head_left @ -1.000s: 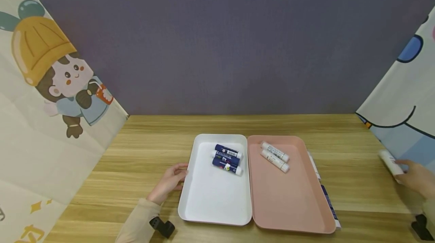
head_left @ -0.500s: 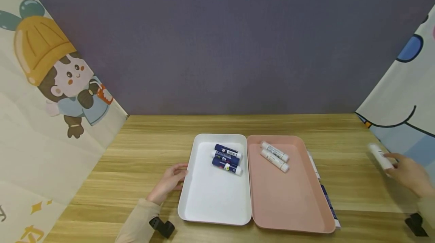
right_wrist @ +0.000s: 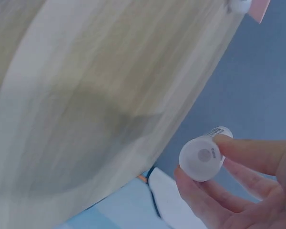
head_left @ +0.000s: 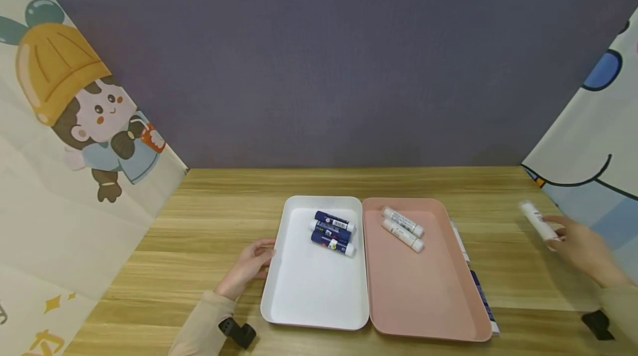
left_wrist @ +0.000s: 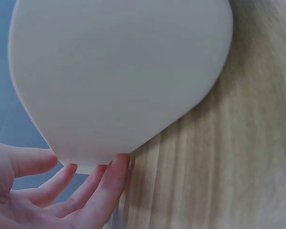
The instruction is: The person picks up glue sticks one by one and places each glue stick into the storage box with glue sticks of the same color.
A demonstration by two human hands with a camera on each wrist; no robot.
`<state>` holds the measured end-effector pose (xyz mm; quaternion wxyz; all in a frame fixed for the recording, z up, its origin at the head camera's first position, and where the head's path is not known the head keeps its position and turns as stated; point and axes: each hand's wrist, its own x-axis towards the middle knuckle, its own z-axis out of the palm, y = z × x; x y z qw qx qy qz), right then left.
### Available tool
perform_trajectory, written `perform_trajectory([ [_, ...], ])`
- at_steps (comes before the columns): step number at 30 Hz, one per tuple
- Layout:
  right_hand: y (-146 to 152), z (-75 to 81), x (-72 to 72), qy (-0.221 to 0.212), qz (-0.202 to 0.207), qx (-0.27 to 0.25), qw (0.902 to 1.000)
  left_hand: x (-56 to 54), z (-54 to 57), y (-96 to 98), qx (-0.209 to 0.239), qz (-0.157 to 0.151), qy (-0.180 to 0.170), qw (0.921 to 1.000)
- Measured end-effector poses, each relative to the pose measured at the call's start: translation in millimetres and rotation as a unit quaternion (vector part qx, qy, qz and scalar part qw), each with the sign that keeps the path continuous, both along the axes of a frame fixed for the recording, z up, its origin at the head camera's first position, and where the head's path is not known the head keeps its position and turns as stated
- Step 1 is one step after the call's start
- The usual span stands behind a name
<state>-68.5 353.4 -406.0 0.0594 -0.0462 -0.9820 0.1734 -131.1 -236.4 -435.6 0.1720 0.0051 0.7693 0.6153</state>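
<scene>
The right hand (head_left: 580, 244) held a white glue stick (head_left: 538, 220), pinching it near its closer end, apart from the table (head_left: 503, 267). The step appeared to be a carry; a firm, even pinch seemed best, since a smooth round barrel could twist if pressed from one side only. Height probably mattered too: left of the grip, a partly hidden white tube (head_left: 461, 241) and a navy tube (head_left: 482, 298) lay along the outer wall of the pink tray (head_left: 423, 300).

The stick's long axis ran slantwise, its free end pointing away from the person and left of the grip, its other end back toward the fingers. In the right wrist view the axis was foreshortened, a round end facing the camera; whether that end was the cap was unclear.

Well left of that grip, the left hand (head_left: 249, 264) enclosed nothing; its extended fingers touched the near side of the white tray (head_left: 319, 300), which probably helped steady it.
</scene>
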Motion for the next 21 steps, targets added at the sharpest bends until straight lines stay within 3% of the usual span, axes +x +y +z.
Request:
perform_trajectory([
  [4, -11.9, 5.4, -0.6, 0.010, 0.011, 0.003, 0.9999, 1.1, 1.2, -0.4, 0.005, -0.004, 0.001, 1.0000],
  [11, -32.3, 14.7, -0.5, 0.031, 0.042, -0.009, 0.9986, 3.5, 0.5, -4.5, 0.030, -0.033, 0.034, 0.9984],
  [15, -45.4, 20.8, -1.3, 0.039, 0.063, -0.008, 0.9972, 1.8, -0.4, -2.7, 0.014, -0.014, 0.014, 0.9997],
  [21, -66.3, 29.0, -3.8, 0.016, 0.085, -0.031, 0.9957, 1.5, 1.2, -0.5, 0.004, 0.002, 0.000, 1.0000],
])
